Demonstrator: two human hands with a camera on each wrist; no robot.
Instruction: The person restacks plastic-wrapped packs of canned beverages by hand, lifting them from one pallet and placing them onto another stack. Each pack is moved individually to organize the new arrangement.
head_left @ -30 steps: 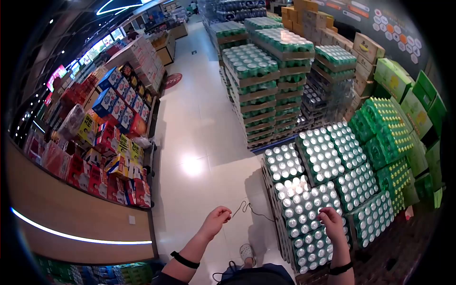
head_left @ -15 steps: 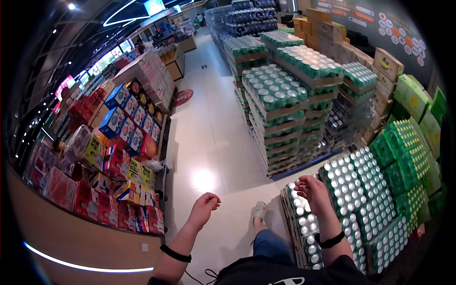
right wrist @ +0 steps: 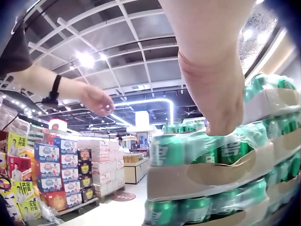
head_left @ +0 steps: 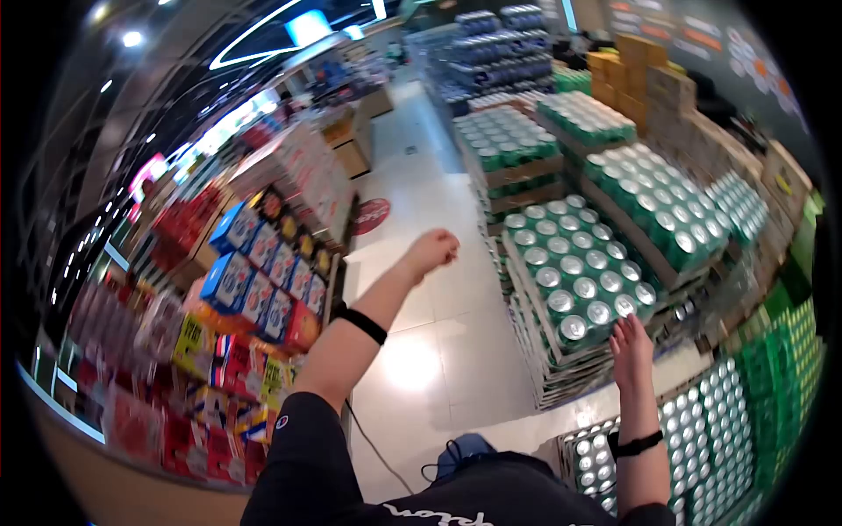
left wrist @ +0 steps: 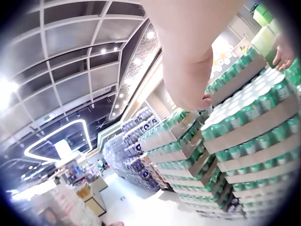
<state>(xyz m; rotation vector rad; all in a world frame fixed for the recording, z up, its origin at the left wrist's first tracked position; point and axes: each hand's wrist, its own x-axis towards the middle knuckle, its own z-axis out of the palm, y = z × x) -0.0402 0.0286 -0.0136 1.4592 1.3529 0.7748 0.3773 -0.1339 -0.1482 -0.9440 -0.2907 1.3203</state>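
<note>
Aisle, left hand, right hand, loose grip, can lettering clearest from right wrist

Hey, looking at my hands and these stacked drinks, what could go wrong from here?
Your right hand is close to green metal cans with silver tops; it might snag the clear plastic wrap over them. The brown cardboard tray holding them has a dip in its front wall, so it could buckle if lifted there. The thin dark cord near your left sleeve might catch on something.
</note>
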